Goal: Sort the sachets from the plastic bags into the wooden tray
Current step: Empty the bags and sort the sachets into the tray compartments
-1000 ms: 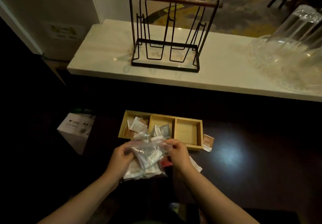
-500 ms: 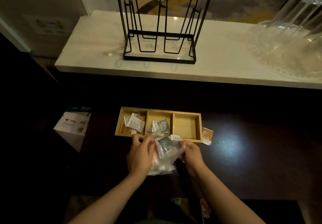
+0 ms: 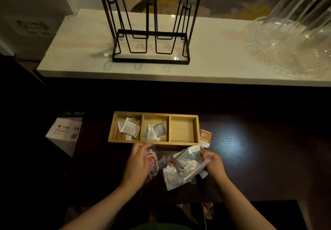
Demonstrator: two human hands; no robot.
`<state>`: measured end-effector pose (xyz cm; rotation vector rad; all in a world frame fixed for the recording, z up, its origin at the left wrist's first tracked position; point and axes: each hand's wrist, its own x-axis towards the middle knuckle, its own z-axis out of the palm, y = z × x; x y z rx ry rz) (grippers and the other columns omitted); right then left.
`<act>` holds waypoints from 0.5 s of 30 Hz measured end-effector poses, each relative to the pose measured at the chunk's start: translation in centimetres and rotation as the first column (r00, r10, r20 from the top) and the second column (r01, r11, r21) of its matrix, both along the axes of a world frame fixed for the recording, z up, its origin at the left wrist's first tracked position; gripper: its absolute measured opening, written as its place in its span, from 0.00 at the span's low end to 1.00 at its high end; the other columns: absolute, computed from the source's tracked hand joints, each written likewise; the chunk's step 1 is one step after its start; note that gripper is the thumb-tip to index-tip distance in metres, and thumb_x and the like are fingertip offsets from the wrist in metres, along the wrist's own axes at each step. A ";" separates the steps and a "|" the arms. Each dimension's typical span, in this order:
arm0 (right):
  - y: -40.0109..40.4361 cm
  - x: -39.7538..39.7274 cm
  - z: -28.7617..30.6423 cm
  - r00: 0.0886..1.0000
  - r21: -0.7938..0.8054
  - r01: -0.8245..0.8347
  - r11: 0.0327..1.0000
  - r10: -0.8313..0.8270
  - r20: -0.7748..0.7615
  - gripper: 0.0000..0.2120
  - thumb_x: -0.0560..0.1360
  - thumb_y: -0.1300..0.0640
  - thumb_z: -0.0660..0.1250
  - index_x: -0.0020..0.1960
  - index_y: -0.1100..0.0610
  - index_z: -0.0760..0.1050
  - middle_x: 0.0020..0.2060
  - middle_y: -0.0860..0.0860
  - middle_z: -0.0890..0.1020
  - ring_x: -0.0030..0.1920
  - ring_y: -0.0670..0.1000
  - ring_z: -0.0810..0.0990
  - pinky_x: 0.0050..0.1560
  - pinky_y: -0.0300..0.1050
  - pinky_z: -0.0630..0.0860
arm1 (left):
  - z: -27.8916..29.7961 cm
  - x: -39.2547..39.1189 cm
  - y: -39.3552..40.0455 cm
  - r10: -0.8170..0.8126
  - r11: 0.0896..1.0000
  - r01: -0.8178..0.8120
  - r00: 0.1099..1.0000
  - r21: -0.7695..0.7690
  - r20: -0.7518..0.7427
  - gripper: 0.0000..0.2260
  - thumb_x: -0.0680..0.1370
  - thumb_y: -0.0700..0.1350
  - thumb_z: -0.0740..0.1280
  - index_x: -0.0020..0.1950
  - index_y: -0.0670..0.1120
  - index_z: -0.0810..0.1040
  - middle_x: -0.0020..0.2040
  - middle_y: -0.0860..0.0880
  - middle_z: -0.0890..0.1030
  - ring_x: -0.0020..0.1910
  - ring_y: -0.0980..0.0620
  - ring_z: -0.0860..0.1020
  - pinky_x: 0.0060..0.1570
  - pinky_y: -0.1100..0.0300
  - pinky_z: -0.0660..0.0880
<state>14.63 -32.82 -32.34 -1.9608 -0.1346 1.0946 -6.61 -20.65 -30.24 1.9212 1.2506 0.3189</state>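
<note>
Sachets (image 3: 185,160): spilling from the plastic bag (image 3: 193,173), lying between both grips on the tabletop (image 3: 250,158).
Right hand (image 3: 214,163): its grip is pinching the bag's edge, probably holding it open.
Left hand (image 3: 138,161): blurred; grip closing on reddish sachets.
Wooden tray (image 3: 184,143): sitting just beyond the grips; right compartment empty.
Box (image 3: 66,131): left of the grips, showing "A4".

Pale wooden tray (image 3: 184,144) (black rack (image 3: 150,60))
</note>
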 end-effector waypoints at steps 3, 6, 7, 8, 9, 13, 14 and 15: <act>-0.5 0.4 -1.1 0.998 0.032 -0.042 0.999 0.040 0.057 0.08 0.75 0.73 0.58 0.47 0.77 0.74 0.47 0.65 0.82 0.42 0.48 0.80 0.44 0.35 0.78 | 0.5 -3.4 0.8 0.041 0.994 -0.046 0.998 0.102 0.055 0.19 0.78 0.36 0.61 0.66 0.51 0.70 0.57 0.52 0.71 0.41 0.58 0.77 0.33 0.63 0.80; -0.4 0.0 -1.4 0.997 0.064 -0.048 0.997 0.044 0.060 0.09 0.75 0.73 0.57 0.46 0.78 0.74 0.49 0.63 0.82 0.48 0.55 0.80 0.52 0.47 0.78 | 0.7 -5.7 0.6 -0.079 0.973 0.081 0.997 0.217 -0.018 0.20 0.75 0.35 0.66 0.64 0.49 0.71 0.54 0.52 0.73 0.38 0.58 0.77 0.30 0.68 0.78; -0.1 -0.5 -1.2 0.997 0.070 -0.063 0.996 0.059 0.055 0.10 0.75 0.73 0.57 0.45 0.76 0.76 0.46 0.61 0.82 0.45 0.55 0.81 0.47 0.44 0.79 | 0.6 -6.1 0.2 -0.156 0.948 0.179 0.982 0.261 -0.106 0.20 0.72 0.36 0.69 0.62 0.49 0.73 0.54 0.52 0.75 0.37 0.57 0.77 0.29 0.67 0.77; 0.2 -1.1 -0.9 0.996 0.065 -0.087 0.994 0.085 0.041 0.11 0.75 0.72 0.57 0.45 0.73 0.77 0.45 0.60 0.82 0.43 0.56 0.81 0.43 0.42 0.79 | 0.2 -6.4 -0.5 -0.236 0.908 0.295 0.947 0.298 -0.217 0.22 0.69 0.38 0.73 0.61 0.49 0.74 0.54 0.51 0.76 0.39 0.56 0.79 0.33 0.66 0.79; 0.5 -1.7 -0.8 0.993 0.069 -0.111 0.991 0.109 0.032 0.11 0.76 0.71 0.56 0.44 0.71 0.78 0.45 0.60 0.82 0.44 0.58 0.81 0.41 0.43 0.79 | -0.4 -6.4 -1.1 -0.289 0.851 0.401 0.897 0.339 -0.335 0.25 0.65 0.41 0.76 0.61 0.50 0.76 0.56 0.50 0.78 0.44 0.53 0.81 0.42 0.62 0.81; 1.0 -2.5 -1.1 0.979 0.044 -0.197 0.979 0.194 0.065 0.18 0.73 0.72 0.58 0.33 0.59 0.80 0.40 0.57 0.82 0.46 0.63 0.79 0.49 0.55 0.77 | -2.0 -4.5 -2.3 -0.434 0.684 0.701 0.613 0.202 -0.660 0.34 0.60 0.47 0.76 0.66 0.52 0.74 0.68 0.44 0.74 0.69 0.40 0.70 0.67 0.38 0.65; 1.1 -2.4 -0.9 0.980 0.052 -0.195 0.979 0.193 0.049 0.20 0.73 0.72 0.58 0.31 0.55 0.80 0.39 0.56 0.82 0.46 0.62 0.79 0.51 0.58 0.76 | -1.6 -3.9 -2.1 -0.432 0.666 0.729 0.551 0.159 -0.715 0.32 0.64 0.48 0.74 0.68 0.52 0.71 0.71 0.43 0.71 0.72 0.39 0.64 0.68 0.35 0.60; 1.2 -2.3 -0.7 0.984 0.074 -0.181 0.981 0.180 0.019 0.20 0.74 0.71 0.57 0.33 0.54 0.80 0.42 0.58 0.82 0.47 0.62 0.80 0.53 0.61 0.76 | -1.4 -3.4 -1.7 -0.408 0.645 0.752 0.492 0.139 -0.769 0.29 0.70 0.47 0.69 0.71 0.52 0.67 0.74 0.42 0.65 0.74 0.37 0.58 0.70 0.33 0.53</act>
